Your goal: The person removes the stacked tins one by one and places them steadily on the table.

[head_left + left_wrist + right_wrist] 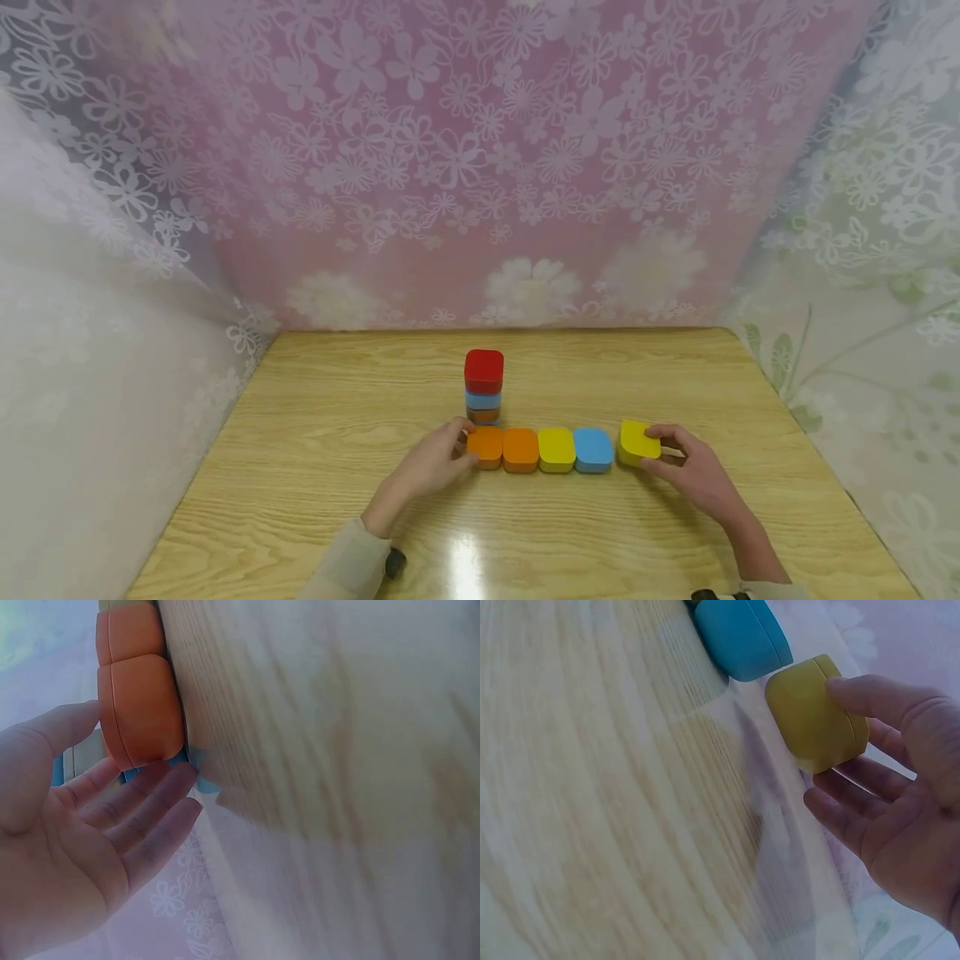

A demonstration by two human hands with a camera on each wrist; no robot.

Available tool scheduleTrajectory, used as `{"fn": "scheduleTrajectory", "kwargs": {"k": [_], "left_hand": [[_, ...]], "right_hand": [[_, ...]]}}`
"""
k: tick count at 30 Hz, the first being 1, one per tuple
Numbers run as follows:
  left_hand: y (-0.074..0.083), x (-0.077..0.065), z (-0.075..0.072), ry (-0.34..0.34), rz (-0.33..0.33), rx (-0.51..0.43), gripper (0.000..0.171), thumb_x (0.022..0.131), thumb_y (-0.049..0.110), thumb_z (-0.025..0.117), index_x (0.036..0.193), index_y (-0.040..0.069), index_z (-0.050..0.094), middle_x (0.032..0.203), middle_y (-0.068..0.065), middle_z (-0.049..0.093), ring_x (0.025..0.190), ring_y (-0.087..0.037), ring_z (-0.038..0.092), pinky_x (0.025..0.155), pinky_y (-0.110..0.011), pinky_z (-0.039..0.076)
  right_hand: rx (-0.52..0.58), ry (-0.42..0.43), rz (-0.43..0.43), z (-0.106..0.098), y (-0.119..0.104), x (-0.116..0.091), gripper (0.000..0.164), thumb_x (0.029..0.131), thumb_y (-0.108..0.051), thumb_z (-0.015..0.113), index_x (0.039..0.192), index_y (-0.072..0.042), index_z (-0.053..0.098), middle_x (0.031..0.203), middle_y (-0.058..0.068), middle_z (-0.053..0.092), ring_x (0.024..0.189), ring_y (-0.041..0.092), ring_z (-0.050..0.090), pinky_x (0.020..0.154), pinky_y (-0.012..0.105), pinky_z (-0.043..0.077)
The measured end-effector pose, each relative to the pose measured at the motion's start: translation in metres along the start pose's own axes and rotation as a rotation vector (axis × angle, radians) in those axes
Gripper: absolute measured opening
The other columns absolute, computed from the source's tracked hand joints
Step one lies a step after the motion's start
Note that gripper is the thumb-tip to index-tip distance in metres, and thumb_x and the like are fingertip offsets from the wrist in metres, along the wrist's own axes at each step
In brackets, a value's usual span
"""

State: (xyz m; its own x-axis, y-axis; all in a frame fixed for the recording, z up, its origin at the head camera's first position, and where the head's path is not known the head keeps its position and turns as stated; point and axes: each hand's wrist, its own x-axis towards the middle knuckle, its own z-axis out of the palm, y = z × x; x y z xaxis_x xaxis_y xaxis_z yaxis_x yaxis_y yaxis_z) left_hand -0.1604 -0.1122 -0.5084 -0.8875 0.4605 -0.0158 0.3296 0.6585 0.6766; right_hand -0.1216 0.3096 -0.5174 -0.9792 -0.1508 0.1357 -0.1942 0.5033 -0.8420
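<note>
Four rounded-square blocks make a row in the head view: a left orange block (486, 447), a second orange block (521, 449), a yellow block (557, 449) and a blue block (592, 450). My left hand (433, 460) touches the row's left end. Its thumb meets the end orange block (142, 712) near an edge, and the other fingers extend loosely beside it. At the other end, my right hand (693, 471) pinches another yellow block (814, 716) between thumb and fingers. That block is tilted, a small gap from the blue block (742, 637).
Behind the left orange block stands a stack with a red block (483, 371) on top, a blue one and an orange one below; its base is partly hidden. The wooden table (360, 375) meets a pink floral curtain (480, 208) at the back. Pale cloth hangs on both sides.
</note>
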Motion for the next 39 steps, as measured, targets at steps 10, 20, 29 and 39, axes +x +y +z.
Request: {"fn": "scheduleTrajectory", "kwargs": {"k": [10, 20, 29, 39], "left_hand": [[0.001, -0.002, 0.0, 0.002, -0.008, 0.005, 0.041, 0.096, 0.027, 0.065, 0.131, 0.009, 0.053, 0.119, -0.011, 0.065, 0.105, -0.023, 0.065, 0.086, -0.039, 0.055], [0.004, -0.001, 0.0, 0.001, -0.006, -0.003, 0.041, 0.096, 0.026, 0.066, 0.131, 0.008, 0.053, 0.121, -0.011, 0.064, 0.107, -0.024, 0.064, 0.087, -0.039, 0.055], [0.004, -0.001, -0.002, 0.001, -0.01, -0.005, 0.041, 0.096, 0.026, 0.066, 0.131, 0.009, 0.053, 0.119, -0.01, 0.065, 0.106, -0.023, 0.065, 0.085, -0.038, 0.055], [0.001, 0.0, -0.001, 0.005, -0.009, 0.016, 0.041, 0.096, 0.028, 0.066, 0.131, 0.01, 0.053, 0.117, -0.008, 0.066, 0.104, -0.021, 0.065, 0.084, -0.037, 0.055]], "right_hand": [[0.035, -0.042, -0.008, 0.002, 0.007, 0.001, 0.045, 0.092, -0.017, 0.073, 0.129, 0.001, 0.056, 0.133, 0.023, 0.055, 0.111, -0.009, 0.05, 0.085, 0.016, 0.052], [0.043, -0.077, 0.017, 0.001, 0.01, 0.002, 0.046, 0.091, -0.013, 0.073, 0.129, 0.002, 0.054, 0.136, 0.025, 0.052, 0.112, -0.008, 0.051, 0.086, 0.017, 0.053], [0.052, -0.107, 0.001, 0.003, 0.013, 0.003, 0.045, 0.092, -0.011, 0.071, 0.13, 0.004, 0.053, 0.136, 0.027, 0.051, 0.113, -0.011, 0.05, 0.086, 0.016, 0.052], [0.022, -0.108, -0.017, 0.005, 0.01, 0.006, 0.044, 0.092, -0.009, 0.07, 0.131, 0.003, 0.054, 0.137, 0.027, 0.052, 0.114, -0.001, 0.054, 0.089, 0.022, 0.053]]}}
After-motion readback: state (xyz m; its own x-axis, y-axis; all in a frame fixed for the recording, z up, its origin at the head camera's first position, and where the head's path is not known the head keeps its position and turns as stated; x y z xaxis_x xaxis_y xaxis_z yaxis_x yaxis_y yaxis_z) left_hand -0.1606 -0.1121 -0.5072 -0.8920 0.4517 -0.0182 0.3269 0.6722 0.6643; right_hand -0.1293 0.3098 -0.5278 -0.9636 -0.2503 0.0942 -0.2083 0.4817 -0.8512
